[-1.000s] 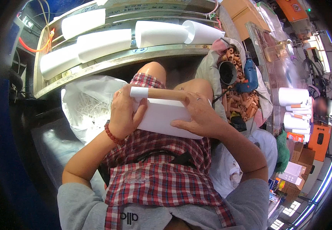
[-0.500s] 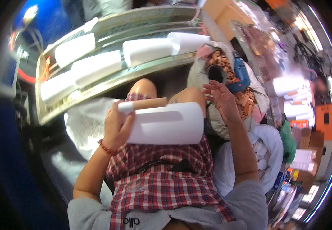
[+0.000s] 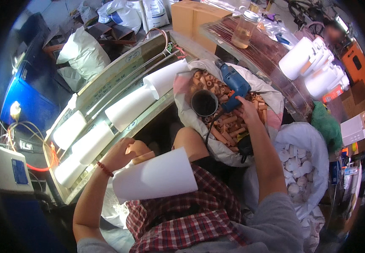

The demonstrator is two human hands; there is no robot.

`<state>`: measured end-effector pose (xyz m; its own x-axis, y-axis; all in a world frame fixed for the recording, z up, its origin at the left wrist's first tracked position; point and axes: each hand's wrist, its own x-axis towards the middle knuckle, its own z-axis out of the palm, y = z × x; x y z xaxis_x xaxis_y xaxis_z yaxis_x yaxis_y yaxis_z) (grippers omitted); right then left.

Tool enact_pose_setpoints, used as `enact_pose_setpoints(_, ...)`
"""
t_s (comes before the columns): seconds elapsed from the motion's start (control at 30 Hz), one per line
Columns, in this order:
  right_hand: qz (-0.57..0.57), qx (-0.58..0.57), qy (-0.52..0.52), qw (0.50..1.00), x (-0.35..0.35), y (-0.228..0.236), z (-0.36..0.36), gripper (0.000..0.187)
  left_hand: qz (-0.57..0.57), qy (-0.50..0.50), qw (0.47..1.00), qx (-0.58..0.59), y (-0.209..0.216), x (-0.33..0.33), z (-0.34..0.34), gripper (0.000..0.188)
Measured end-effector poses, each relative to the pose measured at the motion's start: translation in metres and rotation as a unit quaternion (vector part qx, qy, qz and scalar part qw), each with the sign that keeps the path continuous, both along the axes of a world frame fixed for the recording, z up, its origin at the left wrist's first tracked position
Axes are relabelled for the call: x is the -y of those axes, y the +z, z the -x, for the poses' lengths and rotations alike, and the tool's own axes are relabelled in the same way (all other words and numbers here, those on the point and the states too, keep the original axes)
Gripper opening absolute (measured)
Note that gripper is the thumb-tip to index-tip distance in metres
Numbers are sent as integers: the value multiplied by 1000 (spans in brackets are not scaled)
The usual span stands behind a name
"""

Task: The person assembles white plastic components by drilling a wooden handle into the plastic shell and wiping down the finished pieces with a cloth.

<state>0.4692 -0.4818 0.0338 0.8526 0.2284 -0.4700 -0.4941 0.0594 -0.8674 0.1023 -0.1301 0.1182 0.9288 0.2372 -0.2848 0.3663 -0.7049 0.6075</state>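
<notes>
A white cylinder (image 3: 157,175) with a tan handle (image 3: 143,158) along its side lies across my lap. My left hand (image 3: 118,157) is closed at its left end by the handle, the fingertips partly hidden. Ahead on the right, my right hand (image 3: 246,111) has its fingers round the grip of a blue power drill (image 3: 235,80). The drill rests on an open sack (image 3: 271,95) full of short tan tubes (image 3: 228,126). Beside it among the tubes stands a dark round cup (image 3: 204,103).
Several white cylinders (image 3: 129,107) lie in a long wooden trough (image 3: 138,122) ahead to the left. At right is a bag (image 3: 317,147) of white discs (image 3: 294,164). A lidded jar (image 3: 244,29) and more white cylinders with handles (image 3: 298,59) stand on a brown board (image 3: 271,63).
My right hand has gone from open above the sack to the drill's grip. The white cylinder has tilted and sits lower and further left with my left hand. The view has turned.
</notes>
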Motion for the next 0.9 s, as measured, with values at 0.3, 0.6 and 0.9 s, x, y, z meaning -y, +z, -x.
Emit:
enact_pose_setpoints(0.3, -143, -77, -61, 985, -22, -10, -18, 51, -171, -269, 929, 190, -27, 76, -208, 25)
enact_pose_setpoints(0.6, -269, -67, -70, 958, -37, -12, -20, 31, -326, -419, 830, 172, -66, 103, -285, 15)
enact_pose_setpoints(0.9, -201, -5, -25, 979, 39, 75, 54, 34, -178, -294, 910, 234, -50, 115, -272, 16)
